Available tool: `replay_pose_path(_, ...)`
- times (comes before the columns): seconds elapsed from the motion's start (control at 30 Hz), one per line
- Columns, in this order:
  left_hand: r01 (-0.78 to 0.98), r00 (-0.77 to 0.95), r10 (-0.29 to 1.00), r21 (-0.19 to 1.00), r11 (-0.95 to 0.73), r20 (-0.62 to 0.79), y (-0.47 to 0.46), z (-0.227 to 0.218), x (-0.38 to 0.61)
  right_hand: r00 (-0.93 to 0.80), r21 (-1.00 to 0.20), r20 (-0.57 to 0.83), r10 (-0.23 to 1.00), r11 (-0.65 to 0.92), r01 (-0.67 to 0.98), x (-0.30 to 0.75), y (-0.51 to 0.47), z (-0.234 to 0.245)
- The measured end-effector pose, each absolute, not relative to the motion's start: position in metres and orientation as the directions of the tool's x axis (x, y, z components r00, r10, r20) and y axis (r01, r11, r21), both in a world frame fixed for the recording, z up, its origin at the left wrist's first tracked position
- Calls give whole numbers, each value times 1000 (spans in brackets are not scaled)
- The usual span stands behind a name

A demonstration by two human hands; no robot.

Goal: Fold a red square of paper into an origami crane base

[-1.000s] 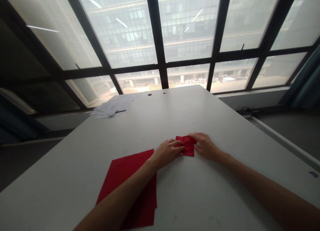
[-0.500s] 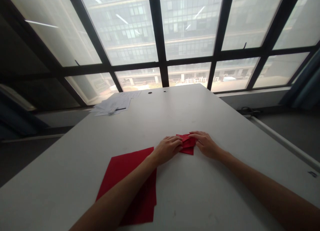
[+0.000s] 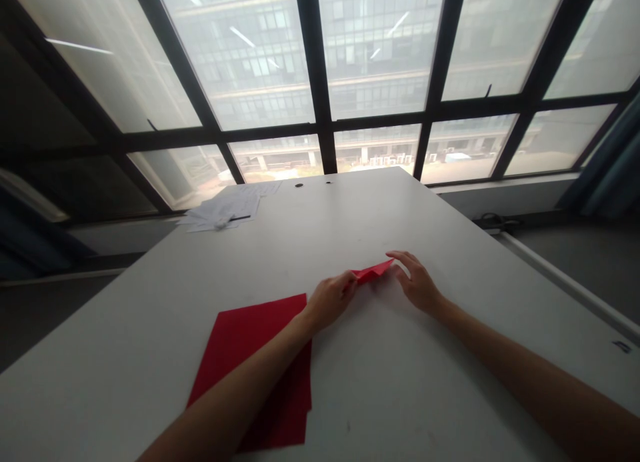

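A small folded piece of red paper (image 3: 373,273) is tilted up off the white table (image 3: 340,229). My left hand (image 3: 333,295) pinches its left end between thumb and fingers. Close to the paper's raised right tip is my right hand (image 3: 415,279), thumb and fingers apart; whether a fingertip touches the tip I cannot tell. Under my left forearm lies a larger stack or sheet of red paper (image 3: 260,335), partly covered by the arm.
Loose white papers (image 3: 223,205) with a dark pen (image 3: 240,217) on them lie at the table's far left. Beyond the far edge stand tall framed windows (image 3: 375,55). A white rail (image 3: 560,275) runs low along the right side.
The small red paper has gone from lying flat to being lifted and tilted in my left hand. My right hand has come off its face and opened beside its right end.
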State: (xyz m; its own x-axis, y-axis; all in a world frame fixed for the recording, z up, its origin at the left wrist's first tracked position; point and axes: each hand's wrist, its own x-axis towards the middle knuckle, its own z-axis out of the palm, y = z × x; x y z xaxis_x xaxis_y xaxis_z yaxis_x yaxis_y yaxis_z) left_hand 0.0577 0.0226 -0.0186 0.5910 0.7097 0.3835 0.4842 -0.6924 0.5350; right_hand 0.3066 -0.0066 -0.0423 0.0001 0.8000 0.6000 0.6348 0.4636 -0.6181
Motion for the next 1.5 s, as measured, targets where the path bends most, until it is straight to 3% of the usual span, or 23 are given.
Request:
replay_pose_path(0.13, 244, 312, 903, 894, -377, 296, 26, -18, 61, 41, -617, 655, 754, 503, 605, 302, -12, -32)
replay_pose_path(0.37, 95, 318, 939, 981, -168, 130, 34, -25, 63, 104, -818, 475, 874, 395, 417, 299, -10, -36)
replay_pose_path(0.43, 115, 350, 929, 979, -167, 117, 35, -26, 62, 139, -831, 439, 888, 342, 439, 301, -7, -38)
replay_pose_path(0.6, 400, 314, 917, 841, -363, 246, 37, -25, 59, 142, -782, 405, 903, 262, 565, 303, -2, -41)
replay_pose_path(0.8, 510, 337, 892, 738, -443, 303, 37, -32, 56, 146, -690, 421, 895, 212, 692, 301, -3, -44)
replay_pose_path(0.93, 531, 366, 875, 700, -477, 318, 36, -32, 57, 66, -497, 535, 842, 251, 831, 298, -10, -38)
replay_pose_path(1.03, 536, 354, 881, 703, -467, 314, 36, -31, 58, -109, -393, 503, 857, 340, 854, 297, -14, -36)
replay_pose_path(1.17, 537, 326, 888, 710, -455, 323, 34, -29, 59, -175, -402, 429, 886, 361, 842, 298, -14, -40)
replay_pose_path(1.5, 522, 326, 881, 711, -470, 343, 33, -31, 56, -204, -394, 423, 883, 381, 836, 297, -14, -40)
